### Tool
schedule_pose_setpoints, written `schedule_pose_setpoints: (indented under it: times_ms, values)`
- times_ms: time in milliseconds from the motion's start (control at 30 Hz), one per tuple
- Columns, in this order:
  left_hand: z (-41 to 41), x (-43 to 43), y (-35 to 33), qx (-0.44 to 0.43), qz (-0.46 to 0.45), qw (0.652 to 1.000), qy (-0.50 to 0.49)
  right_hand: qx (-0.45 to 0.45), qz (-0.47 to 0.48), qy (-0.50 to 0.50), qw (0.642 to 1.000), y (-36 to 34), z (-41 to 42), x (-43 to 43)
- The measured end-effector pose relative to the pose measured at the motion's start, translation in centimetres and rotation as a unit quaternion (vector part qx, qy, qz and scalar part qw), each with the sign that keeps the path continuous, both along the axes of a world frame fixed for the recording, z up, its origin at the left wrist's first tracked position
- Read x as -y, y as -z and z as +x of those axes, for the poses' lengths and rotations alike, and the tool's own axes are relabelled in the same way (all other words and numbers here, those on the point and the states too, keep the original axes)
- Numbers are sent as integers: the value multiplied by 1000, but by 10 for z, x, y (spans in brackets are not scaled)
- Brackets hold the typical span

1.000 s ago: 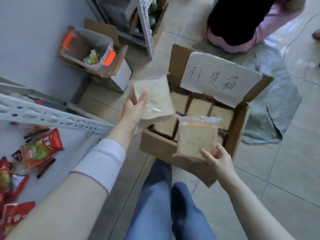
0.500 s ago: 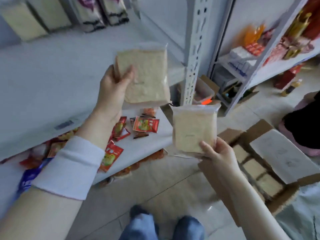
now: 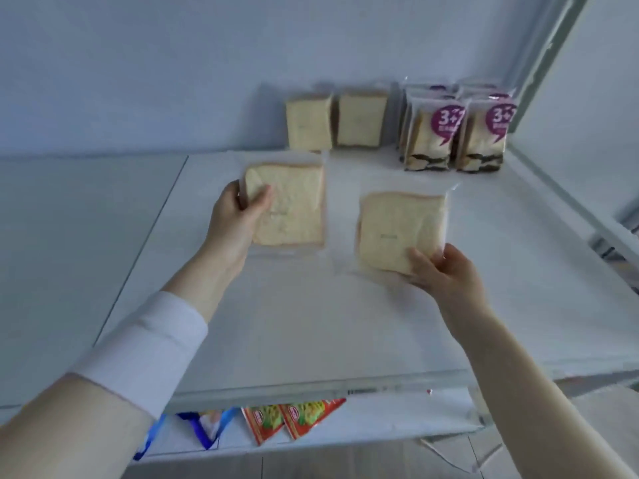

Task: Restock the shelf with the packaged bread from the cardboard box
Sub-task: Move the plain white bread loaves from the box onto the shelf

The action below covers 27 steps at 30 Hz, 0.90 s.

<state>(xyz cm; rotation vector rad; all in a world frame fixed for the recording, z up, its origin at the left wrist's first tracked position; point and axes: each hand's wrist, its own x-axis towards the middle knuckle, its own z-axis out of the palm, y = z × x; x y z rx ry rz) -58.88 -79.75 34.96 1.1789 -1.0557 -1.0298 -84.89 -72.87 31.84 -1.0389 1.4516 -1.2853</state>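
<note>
My left fingers (image 3: 259, 202) pinch the left pack (image 3: 294, 205) mid-frame, nearer the upright loaves (image 3: 309, 122) at upper centre; my right fingers (image 3: 420, 259) pinch the right pack (image 3: 397, 226), both over the shelf (image 3: 345, 323).

Clear glossy plastic bread wrappers (image 3: 446, 202)

Soft, even, cool light gives the wall (image 3: 138, 63) a bluish cast and leaves only faint shadows on the shelf (image 3: 311, 323). The whole frame looks slightly smeared and unsharp; wide-angle distortion bows the shelf's front edge and the upright post (image 3: 544, 63).
</note>
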Motion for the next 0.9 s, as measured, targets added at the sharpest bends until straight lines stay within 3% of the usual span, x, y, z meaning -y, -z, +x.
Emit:
schedule_pose_setpoints:
  times_ms: [267, 433, 667, 900]
  values:
    - [-26, 151, 19, 5, -1, 998, -69, -56, -21, 34, 998, 1, 17, 182]
    - [-27, 223, 33, 21, -27, 993, -110, -184, -44, 100, 977, 14, 30, 255]
    - [-34, 258, 44, 21, -63, 992, -108, -208, -40, 189, 959, 18, 40, 296]
    - [-49, 252, 40, 75, -71, 981, -163, -223, -40, 179, 957, 16, 47, 293]
